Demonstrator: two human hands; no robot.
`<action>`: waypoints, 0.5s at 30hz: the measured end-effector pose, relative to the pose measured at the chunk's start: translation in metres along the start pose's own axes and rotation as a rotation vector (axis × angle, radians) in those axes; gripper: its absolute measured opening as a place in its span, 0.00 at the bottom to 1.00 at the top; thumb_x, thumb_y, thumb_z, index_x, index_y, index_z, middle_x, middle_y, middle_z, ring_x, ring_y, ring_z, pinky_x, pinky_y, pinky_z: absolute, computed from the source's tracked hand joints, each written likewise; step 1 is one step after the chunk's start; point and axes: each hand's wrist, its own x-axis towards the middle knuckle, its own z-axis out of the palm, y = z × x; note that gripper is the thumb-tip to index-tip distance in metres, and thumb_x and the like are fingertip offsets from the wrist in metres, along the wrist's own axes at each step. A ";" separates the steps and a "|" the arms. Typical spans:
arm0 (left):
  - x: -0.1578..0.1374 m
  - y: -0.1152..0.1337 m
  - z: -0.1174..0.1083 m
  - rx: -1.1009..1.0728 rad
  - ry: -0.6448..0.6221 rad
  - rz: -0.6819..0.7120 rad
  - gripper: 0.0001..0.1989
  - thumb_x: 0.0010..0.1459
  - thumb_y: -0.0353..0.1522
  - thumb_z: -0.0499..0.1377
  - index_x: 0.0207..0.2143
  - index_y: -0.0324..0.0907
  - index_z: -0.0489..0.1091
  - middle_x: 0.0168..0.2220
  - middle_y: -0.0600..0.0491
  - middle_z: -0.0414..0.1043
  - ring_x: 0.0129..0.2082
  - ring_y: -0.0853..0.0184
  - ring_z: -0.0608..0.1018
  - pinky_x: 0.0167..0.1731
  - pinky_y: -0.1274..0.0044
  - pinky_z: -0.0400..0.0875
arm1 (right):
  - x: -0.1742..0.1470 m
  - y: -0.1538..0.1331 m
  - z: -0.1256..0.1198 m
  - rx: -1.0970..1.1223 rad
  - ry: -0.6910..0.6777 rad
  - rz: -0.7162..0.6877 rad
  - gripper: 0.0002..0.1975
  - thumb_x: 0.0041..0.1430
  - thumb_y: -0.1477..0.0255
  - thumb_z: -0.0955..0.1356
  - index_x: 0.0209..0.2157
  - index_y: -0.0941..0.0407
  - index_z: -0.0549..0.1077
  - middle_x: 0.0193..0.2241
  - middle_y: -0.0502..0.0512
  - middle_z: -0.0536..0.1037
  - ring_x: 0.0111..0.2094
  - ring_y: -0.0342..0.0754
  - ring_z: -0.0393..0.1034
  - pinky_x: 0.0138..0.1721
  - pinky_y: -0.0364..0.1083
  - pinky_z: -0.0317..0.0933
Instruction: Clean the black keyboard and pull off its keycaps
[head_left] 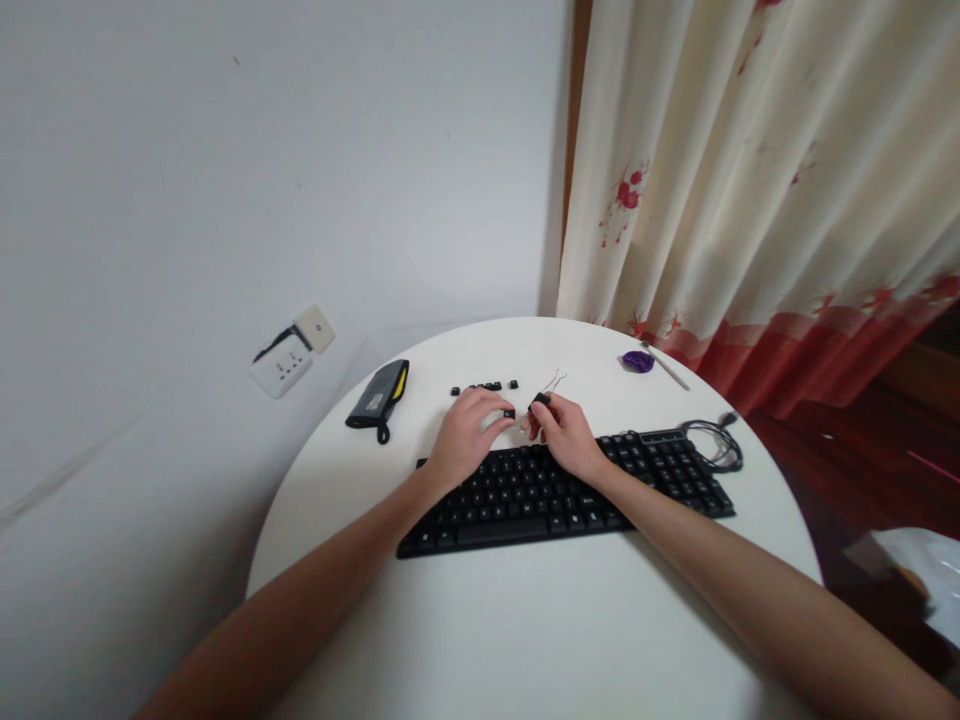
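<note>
Above the back edge of a black keyboard (517, 497), my left hand (466, 432) pinches a small black keycap (509, 413) between thumb and fingers. Close beside it on the right, my right hand (564, 432) is closed around a keycap puller (539, 400) with a black handle and thin wire loops. Some of the wire points away from me, and some shows near the left fingertips. Just beyond the hands lies a row of several loose keycaps (514, 384), partly hidden by my left hand. My forearms cover parts of the keyboard.
The round white table (480, 630) stands against the wall. A dark grey pouch (381, 394) with a yellow patch lies left. At the right are a coiled cable (721, 452), a purple bundle (638, 361) and a thin brush (666, 366). A curtain (705, 200) hangs behind.
</note>
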 end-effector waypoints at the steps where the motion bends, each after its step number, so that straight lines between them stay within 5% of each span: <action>1: 0.005 -0.004 -0.002 -0.016 0.020 -0.033 0.07 0.60 0.35 0.60 0.40 0.45 0.74 0.39 0.51 0.74 0.42 0.63 0.73 0.46 0.68 0.69 | 0.000 0.000 0.000 0.006 0.003 0.006 0.19 0.66 0.59 0.59 0.29 0.57 0.70 0.24 0.52 0.75 0.24 0.43 0.68 0.29 0.42 0.62; 6: 0.035 -0.028 0.004 0.014 -0.100 -0.081 0.06 0.57 0.35 0.63 0.37 0.45 0.76 0.38 0.53 0.77 0.40 0.63 0.75 0.45 0.69 0.67 | -0.001 0.000 -0.001 0.020 0.007 0.008 0.18 0.66 0.61 0.60 0.29 0.57 0.72 0.23 0.51 0.75 0.23 0.43 0.67 0.27 0.42 0.60; 11: 0.062 -0.047 0.040 0.116 -0.291 -0.100 0.06 0.55 0.34 0.63 0.36 0.46 0.78 0.37 0.53 0.77 0.40 0.62 0.73 0.46 0.68 0.65 | -0.001 -0.002 -0.001 0.062 0.044 0.007 0.16 0.66 0.62 0.60 0.29 0.57 0.70 0.24 0.51 0.75 0.23 0.43 0.67 0.27 0.42 0.60; 15: 0.070 -0.055 0.065 0.238 -0.324 -0.128 0.05 0.54 0.33 0.64 0.33 0.49 0.80 0.47 0.52 0.71 0.48 0.57 0.67 0.48 0.63 0.61 | 0.000 -0.003 0.000 0.088 0.059 0.015 0.15 0.65 0.62 0.60 0.30 0.56 0.70 0.24 0.51 0.75 0.23 0.44 0.66 0.26 0.42 0.60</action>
